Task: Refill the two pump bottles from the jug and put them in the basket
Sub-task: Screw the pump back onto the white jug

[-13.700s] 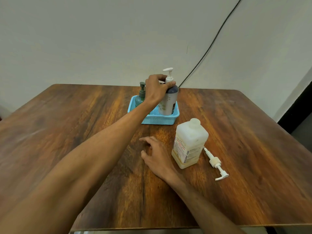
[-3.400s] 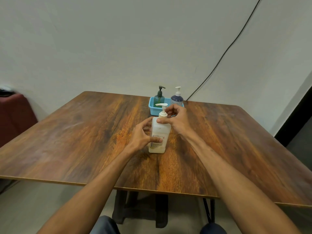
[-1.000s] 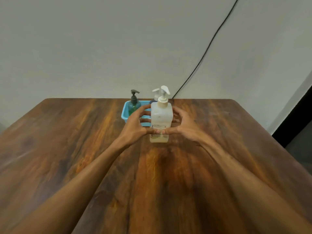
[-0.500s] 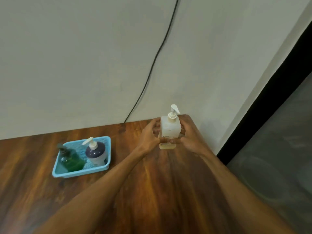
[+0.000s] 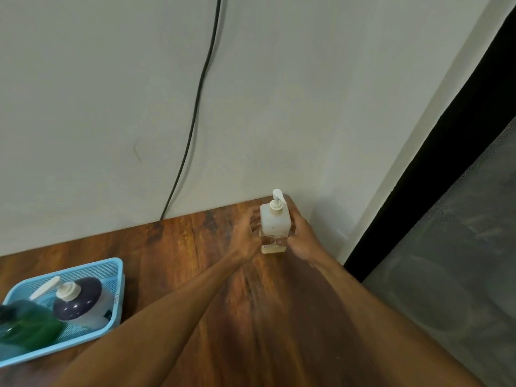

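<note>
The white square jug, with its white pump screwed on top, stands upright near the far right corner of the wooden table. My left hand grips its left side and my right hand grips its right side, fingertips meeting across the front. At the lower left the light blue basket holds two pump bottles: a white one with a dark purple top and a green one, blurred at the frame edge.
A black cable runs down the pale wall to the table's back edge. Right of the table is a dark door frame and grey floor. The table's right edge lies close beside the jug.
Both hands have carried the jug from in front of the basket to the far right corner of the table. The view has swung right, so the basket now sits at the lower left.
</note>
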Demonstrator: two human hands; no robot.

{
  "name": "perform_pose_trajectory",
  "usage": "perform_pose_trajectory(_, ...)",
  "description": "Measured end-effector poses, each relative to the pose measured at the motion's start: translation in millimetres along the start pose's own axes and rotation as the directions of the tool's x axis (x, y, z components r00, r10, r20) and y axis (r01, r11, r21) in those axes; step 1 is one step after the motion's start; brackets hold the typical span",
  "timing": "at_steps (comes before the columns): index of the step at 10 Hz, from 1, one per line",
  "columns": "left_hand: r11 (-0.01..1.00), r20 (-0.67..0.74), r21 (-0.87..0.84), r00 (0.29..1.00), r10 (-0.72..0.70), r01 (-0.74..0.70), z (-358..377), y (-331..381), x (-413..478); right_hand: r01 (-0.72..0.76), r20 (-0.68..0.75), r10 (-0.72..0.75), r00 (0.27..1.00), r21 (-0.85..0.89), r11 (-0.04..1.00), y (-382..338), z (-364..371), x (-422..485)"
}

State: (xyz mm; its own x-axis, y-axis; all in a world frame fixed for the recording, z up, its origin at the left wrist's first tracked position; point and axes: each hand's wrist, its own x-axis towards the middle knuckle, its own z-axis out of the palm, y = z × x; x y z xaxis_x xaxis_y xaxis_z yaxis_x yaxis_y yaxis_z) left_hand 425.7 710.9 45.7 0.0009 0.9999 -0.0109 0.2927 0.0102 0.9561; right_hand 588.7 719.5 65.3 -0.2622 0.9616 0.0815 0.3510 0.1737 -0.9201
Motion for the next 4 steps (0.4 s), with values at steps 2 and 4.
perform_pose_trajectory(2, 1.000, -0.008, 0.019, 1.000, 0.019, -0.019, 6, -8, 14, -0.001, -0.026, 0.000, 1.000, -0.036, 0.999, 16, 2, 13)
perform_pose_trajectory(4, 0.999, 0.072, 0.022, 0.996, 0.046, -0.047, 1, 1, 2, -0.010, -0.017, 0.010, 1.000, -0.008, 1.000, 14, 6, 12)
